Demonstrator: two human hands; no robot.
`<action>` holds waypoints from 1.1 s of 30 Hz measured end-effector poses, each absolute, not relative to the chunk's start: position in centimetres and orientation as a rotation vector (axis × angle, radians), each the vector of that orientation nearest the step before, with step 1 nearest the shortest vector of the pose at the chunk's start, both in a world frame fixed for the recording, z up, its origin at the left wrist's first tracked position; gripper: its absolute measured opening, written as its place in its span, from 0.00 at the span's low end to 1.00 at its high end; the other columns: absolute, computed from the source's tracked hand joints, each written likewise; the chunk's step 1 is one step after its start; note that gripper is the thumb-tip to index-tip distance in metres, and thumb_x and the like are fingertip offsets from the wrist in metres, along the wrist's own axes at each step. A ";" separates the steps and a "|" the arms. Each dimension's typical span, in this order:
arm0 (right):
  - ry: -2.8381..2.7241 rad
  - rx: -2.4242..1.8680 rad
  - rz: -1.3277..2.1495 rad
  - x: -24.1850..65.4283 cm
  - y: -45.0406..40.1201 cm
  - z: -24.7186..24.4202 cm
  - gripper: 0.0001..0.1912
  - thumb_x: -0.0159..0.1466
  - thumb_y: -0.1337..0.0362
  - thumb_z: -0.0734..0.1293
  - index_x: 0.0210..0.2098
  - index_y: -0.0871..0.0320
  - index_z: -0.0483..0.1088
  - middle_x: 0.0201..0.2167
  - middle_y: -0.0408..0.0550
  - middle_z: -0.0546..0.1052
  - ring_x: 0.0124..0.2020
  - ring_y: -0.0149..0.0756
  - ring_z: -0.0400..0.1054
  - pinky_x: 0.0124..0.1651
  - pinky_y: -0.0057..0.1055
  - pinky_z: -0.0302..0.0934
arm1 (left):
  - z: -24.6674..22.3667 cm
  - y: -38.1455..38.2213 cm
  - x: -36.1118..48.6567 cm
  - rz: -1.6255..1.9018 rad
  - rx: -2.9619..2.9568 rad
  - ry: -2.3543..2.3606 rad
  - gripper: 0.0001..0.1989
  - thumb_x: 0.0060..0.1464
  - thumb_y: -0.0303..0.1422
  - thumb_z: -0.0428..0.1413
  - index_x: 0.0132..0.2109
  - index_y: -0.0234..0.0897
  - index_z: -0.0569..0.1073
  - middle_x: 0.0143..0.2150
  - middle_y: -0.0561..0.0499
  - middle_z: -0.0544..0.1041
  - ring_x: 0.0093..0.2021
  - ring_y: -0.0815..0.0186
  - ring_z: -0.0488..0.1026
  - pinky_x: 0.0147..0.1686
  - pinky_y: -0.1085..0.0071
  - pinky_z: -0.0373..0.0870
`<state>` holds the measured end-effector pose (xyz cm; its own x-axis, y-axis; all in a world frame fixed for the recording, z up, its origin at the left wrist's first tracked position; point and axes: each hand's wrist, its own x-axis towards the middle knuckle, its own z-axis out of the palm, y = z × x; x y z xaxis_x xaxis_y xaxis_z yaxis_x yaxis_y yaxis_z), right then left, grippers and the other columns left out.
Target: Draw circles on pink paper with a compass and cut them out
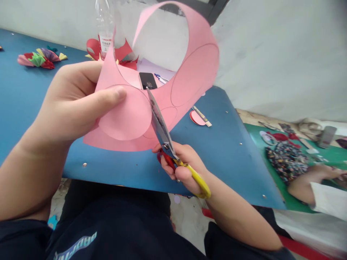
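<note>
Centrally, our left hand (73, 104) pinches the pink paper (151, 97), thumb pressed on a pencilled circle, holding it curled above the blue table (227, 151). Our right hand (184, 169) is closed through the scissors (165, 135) handles, blades biting the sheet. Upper left: bottle (105, 29), paper flowers (40, 59). Another person's arm (311, 184) lies at right.

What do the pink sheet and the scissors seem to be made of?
The pink sheet looks like matte craft paper or thin card: it curls in a loop and bears pencilled circles. The scissors have shiny blades, probably steel, and glossy yellow and red handles, likely plastic. The left hand pinches the sheet; the right hand grips the scissors.
</note>
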<state>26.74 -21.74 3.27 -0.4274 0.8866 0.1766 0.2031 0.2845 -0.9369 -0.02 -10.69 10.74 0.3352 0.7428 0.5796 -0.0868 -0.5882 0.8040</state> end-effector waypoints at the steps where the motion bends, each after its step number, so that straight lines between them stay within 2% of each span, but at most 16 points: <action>1: -1.815 -0.984 1.177 26.7 -21.8 3.3 0.43 0.67 0.26 0.59 0.53 0.60 0.73 0.22 0.35 0.67 0.18 0.26 0.60 0.22 0.25 0.60 | 10.8 -10.7 0.0 1.334 1.824 0.578 0.17 0.58 0.43 0.72 0.35 0.31 0.82 0.28 0.52 0.73 0.25 0.74 0.70 0.18 0.80 0.62; 6: -1.819 -0.968 1.185 26.9 -21.8 3.1 0.42 0.67 0.26 0.59 0.53 0.60 0.72 0.23 0.35 0.67 0.19 0.26 0.59 0.22 0.25 0.60 | 11.0 -11.0 0.0 1.309 1.850 0.597 0.19 0.59 0.45 0.71 0.37 0.31 0.82 0.29 0.54 0.73 0.24 0.77 0.69 0.17 0.84 0.60; 9: -1.830 -0.965 1.176 26.9 -21.7 3.1 0.42 0.67 0.26 0.59 0.53 0.60 0.72 0.22 0.35 0.67 0.18 0.26 0.59 0.23 0.26 0.60 | 11.0 -11.0 0.0 1.301 1.829 0.605 0.19 0.59 0.45 0.70 0.37 0.30 0.82 0.29 0.54 0.74 0.23 0.76 0.72 0.18 0.82 0.66; 14: -1.827 -0.976 1.180 26.8 -21.7 3.1 0.43 0.67 0.26 0.59 0.53 0.61 0.73 0.22 0.36 0.68 0.18 0.27 0.61 0.25 0.28 0.63 | 11.0 -10.9 -0.4 1.240 1.863 0.609 0.15 0.62 0.41 0.68 0.41 0.30 0.83 0.30 0.54 0.74 0.28 0.65 0.81 0.29 0.63 0.83; 16: -1.800 -0.977 1.200 26.8 -21.7 3.1 0.43 0.66 0.26 0.60 0.52 0.60 0.73 0.22 0.36 0.68 0.18 0.27 0.60 0.24 0.28 0.62 | 11.0 -10.9 -0.3 1.244 1.861 0.599 0.17 0.61 0.43 0.68 0.39 0.30 0.83 0.28 0.54 0.73 0.30 0.60 0.83 0.32 0.57 0.85; 19: -1.710 -0.937 1.259 26.8 -21.6 2.8 0.39 0.65 0.29 0.68 0.52 0.59 0.75 0.21 0.37 0.69 0.18 0.28 0.59 0.23 0.29 0.60 | 11.1 -11.1 -0.2 1.249 1.827 0.610 0.20 0.57 0.46 0.71 0.35 0.31 0.81 0.27 0.54 0.71 0.34 0.54 0.85 0.34 0.54 0.86; 21: -1.686 -0.928 1.274 26.7 -21.6 2.8 0.38 0.64 0.30 0.70 0.51 0.59 0.75 0.21 0.37 0.69 0.18 0.28 0.59 0.21 0.28 0.58 | 11.1 -11.3 0.0 1.261 1.807 0.620 0.20 0.55 0.47 0.72 0.35 0.32 0.82 0.27 0.54 0.72 0.35 0.53 0.86 0.34 0.56 0.87; 23: -1.734 -0.966 1.241 26.7 -21.7 2.8 0.41 0.65 0.26 0.65 0.51 0.59 0.75 0.21 0.37 0.68 0.17 0.28 0.59 0.22 0.28 0.60 | 11.1 -11.5 0.0 1.272 1.795 0.639 0.21 0.55 0.47 0.72 0.37 0.31 0.83 0.28 0.53 0.73 0.32 0.57 0.84 0.30 0.62 0.85; 26: -1.802 -1.001 1.167 26.6 -21.7 2.9 0.44 0.65 0.24 0.59 0.50 0.59 0.74 0.20 0.36 0.68 0.17 0.27 0.59 0.22 0.27 0.61 | 11.1 -11.7 0.0 1.278 1.797 0.666 0.20 0.57 0.46 0.72 0.38 0.31 0.83 0.30 0.52 0.76 0.26 0.68 0.79 0.19 0.78 0.74; 28: -1.810 -0.994 1.146 26.6 -21.7 2.9 0.43 0.65 0.24 0.59 0.50 0.58 0.74 0.21 0.36 0.68 0.17 0.27 0.60 0.22 0.26 0.61 | 11.1 -11.6 0.0 1.277 1.812 0.646 0.18 0.57 0.45 0.72 0.37 0.32 0.83 0.31 0.52 0.77 0.24 0.72 0.76 0.16 0.82 0.68; 30: -1.810 -0.991 1.132 26.5 -21.8 2.9 0.42 0.66 0.25 0.59 0.51 0.58 0.73 0.21 0.35 0.67 0.17 0.27 0.60 0.22 0.26 0.61 | 11.1 -11.4 0.0 1.270 1.829 0.606 0.18 0.57 0.45 0.72 0.37 0.33 0.83 0.29 0.53 0.75 0.25 0.69 0.78 0.18 0.78 0.73; 33: -1.819 -1.004 1.111 26.5 -21.8 2.9 0.42 0.66 0.25 0.58 0.51 0.57 0.73 0.20 0.34 0.67 0.16 0.27 0.60 0.23 0.27 0.62 | 11.1 -11.2 -0.1 1.272 1.809 0.609 0.19 0.56 0.46 0.72 0.36 0.32 0.83 0.28 0.53 0.74 0.31 0.58 0.84 0.28 0.62 0.85</action>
<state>26.55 -21.80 2.94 -0.3971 0.8951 0.2029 0.2282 0.3104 -0.9228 -0.09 -11.16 11.08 0.3717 0.7636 0.5280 -0.0682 -0.5448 0.8358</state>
